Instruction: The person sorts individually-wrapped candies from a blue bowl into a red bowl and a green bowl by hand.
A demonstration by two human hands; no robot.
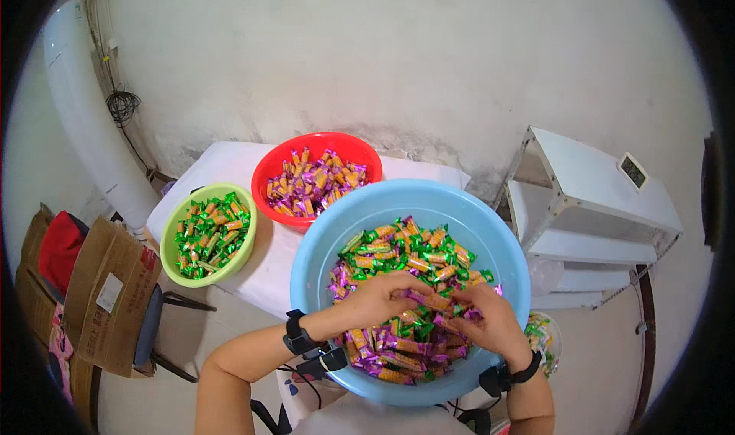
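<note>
A large light-blue basin (310, 278) stands in front of me, with green-wrapped candies (417, 263) mostly in its far half and purple-wrapped candies (406, 362) mostly in its near half. Over the middle of the heap, my left hand (375, 301) is closed, its thumb and fingers pinching a purple-wrapped candy (434, 301). My right hand (494, 324) curls in from the right, closed on purple-wrapped candies by its fingertips; its palm side is partly hidden. Both hands are inside the basin's rim.
A red basin (264, 167) of purple-wrapped candies and a light-green basin (170, 247) of green-wrapped candies sit on a white-covered table (230, 155). White metal shelves (597, 178) stand at right, a bin of wrappers (545, 343) below. Cardboard (107, 297) rests on a chair at left.
</note>
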